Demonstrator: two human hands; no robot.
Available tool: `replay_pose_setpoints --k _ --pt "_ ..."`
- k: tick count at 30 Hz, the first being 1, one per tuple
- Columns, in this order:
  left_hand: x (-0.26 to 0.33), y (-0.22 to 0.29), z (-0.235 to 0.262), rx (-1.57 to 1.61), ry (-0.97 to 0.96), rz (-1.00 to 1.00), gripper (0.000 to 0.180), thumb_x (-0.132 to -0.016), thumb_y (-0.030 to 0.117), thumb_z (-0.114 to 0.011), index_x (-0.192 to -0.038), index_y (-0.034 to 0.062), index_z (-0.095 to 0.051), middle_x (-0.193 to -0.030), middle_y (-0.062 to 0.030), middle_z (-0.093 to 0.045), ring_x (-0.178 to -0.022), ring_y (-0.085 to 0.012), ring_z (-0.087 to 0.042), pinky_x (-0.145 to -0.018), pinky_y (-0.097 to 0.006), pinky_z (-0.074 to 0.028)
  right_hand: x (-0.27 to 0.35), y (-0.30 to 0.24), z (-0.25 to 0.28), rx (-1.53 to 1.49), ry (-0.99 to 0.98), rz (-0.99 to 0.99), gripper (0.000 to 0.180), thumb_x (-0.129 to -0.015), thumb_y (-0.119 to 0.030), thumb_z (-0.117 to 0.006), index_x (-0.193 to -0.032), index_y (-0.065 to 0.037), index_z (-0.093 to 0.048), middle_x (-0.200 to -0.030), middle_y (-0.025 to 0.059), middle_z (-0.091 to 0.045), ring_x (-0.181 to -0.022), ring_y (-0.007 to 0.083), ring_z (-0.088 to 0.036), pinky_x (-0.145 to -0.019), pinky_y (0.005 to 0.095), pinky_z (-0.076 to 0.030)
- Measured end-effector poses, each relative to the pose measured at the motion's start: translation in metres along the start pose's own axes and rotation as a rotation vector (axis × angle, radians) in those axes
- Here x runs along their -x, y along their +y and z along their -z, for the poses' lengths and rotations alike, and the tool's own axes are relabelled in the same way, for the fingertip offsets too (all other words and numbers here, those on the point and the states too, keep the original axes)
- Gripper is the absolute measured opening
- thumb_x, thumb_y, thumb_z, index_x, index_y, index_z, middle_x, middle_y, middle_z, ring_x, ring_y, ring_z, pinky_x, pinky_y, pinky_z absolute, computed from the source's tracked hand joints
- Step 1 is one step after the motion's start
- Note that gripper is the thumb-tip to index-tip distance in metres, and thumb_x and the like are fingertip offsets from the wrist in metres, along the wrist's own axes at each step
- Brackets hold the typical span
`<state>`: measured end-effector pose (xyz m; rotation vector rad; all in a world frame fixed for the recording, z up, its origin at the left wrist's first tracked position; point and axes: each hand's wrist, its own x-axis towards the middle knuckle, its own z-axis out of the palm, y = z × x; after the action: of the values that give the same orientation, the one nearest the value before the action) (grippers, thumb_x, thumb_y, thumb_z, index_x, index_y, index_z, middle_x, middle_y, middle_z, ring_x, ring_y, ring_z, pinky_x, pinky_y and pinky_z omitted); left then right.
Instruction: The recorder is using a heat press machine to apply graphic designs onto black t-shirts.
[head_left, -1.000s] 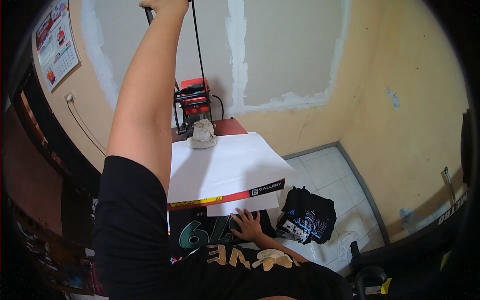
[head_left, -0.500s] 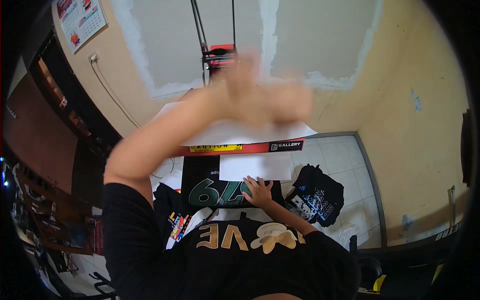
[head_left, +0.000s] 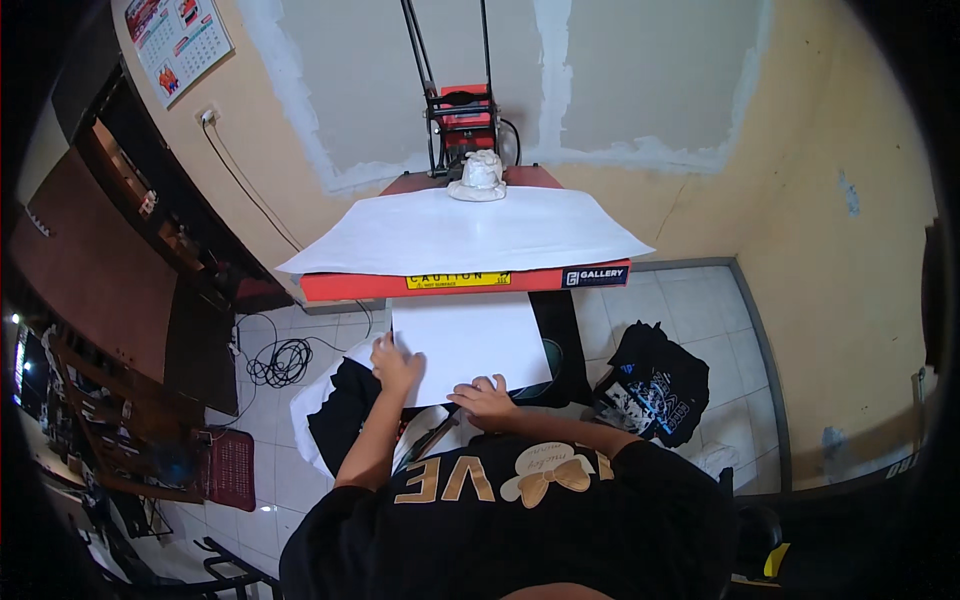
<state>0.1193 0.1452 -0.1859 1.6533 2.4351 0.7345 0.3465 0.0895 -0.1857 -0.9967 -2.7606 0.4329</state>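
Note:
A white sheet (head_left: 470,340) lies over a black printed shirt (head_left: 568,345), just in front of a red heat press (head_left: 350,287). My left hand (head_left: 397,365) touches the sheet's left edge, thumb and fingers apart. At its near edge rests my right hand (head_left: 485,402), fingers spread and pointing left. Most of the shirt's green print is covered by the sheet. Another broad white sheet (head_left: 470,225) drapes over the top of the press, and a crumpled white wrapped lump (head_left: 481,178) sits at its far side.
A folded black printed shirt (head_left: 655,385) lies on the right. Dark and white cloths (head_left: 342,410) are bunched at the left. A coiled black cable (head_left: 280,362) and a dark red crate (head_left: 228,470) are on the tiled floor. The press's upright arm (head_left: 462,115) stands by the wall.
My left arm has come down from above the press to the sheet's left edge. The sheet has shifted left and nearer, now covering most of the print. My right hand has moved slightly left.

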Motion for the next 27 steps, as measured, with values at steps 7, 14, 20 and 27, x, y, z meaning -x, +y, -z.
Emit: replay_pose_setpoints --k 7,14,20,27 --pt "-0.024 -0.038 -0.025 0.243 -0.366 0.190 0.091 -0.071 0.044 -0.072 -0.143 0.0124 -0.026 -0.126 -0.0248 -0.050 -0.117 -0.0385 -0.050 -0.098 -0.044 -0.040 0.001 -0.010 0.007 -0.046 -0.067 -0.071 0.054 -0.081 -0.025 -0.062 -0.132 -0.019 -0.045 -0.129 0.0020 -0.047 -0.115 0.0250 -0.042 -0.084 0.0480 -0.032" --pt "-0.021 -0.045 -0.021 0.352 -0.345 0.326 0.109 -0.060 0.058 -0.077 -0.135 -0.0061 -0.032 -0.122 -0.0297 -0.053 -0.112 -0.0366 -0.055 -0.096 -0.039 -0.043 0.040 0.066 0.024 0.075 0.380 -0.796 0.062 -0.074 -0.031 -0.068 -0.131 -0.018 -0.045 -0.134 0.0058 -0.042 -0.122 0.0317 -0.038 -0.087 0.0618 -0.033" --pt "-0.022 -0.042 -0.024 0.335 -0.434 0.403 0.103 -0.055 0.064 -0.077 -0.120 -0.0122 -0.048 -0.120 -0.0285 -0.055 -0.111 -0.0365 -0.056 -0.094 -0.038 -0.045 0.091 0.143 0.016 -0.662 0.480 -1.070 0.095 -0.070 -0.053 -0.072 -0.131 0.008 -0.033 -0.119 0.0272 -0.055 -0.109 0.0401 -0.055 -0.093 0.0386 -0.043" --pt "-0.004 -0.065 -0.026 0.279 -0.425 0.390 0.106 -0.054 0.064 -0.077 -0.120 -0.0134 -0.048 -0.119 -0.0291 -0.056 -0.112 -0.0367 -0.056 -0.094 -0.038 -0.045 0.113 0.128 -0.020 -0.652 0.433 -1.173 0.084 -0.070 -0.053 -0.072 -0.125 0.003 -0.043 -0.116 0.0261 -0.057 -0.110 0.0396 -0.055 -0.093 0.0428 -0.043"
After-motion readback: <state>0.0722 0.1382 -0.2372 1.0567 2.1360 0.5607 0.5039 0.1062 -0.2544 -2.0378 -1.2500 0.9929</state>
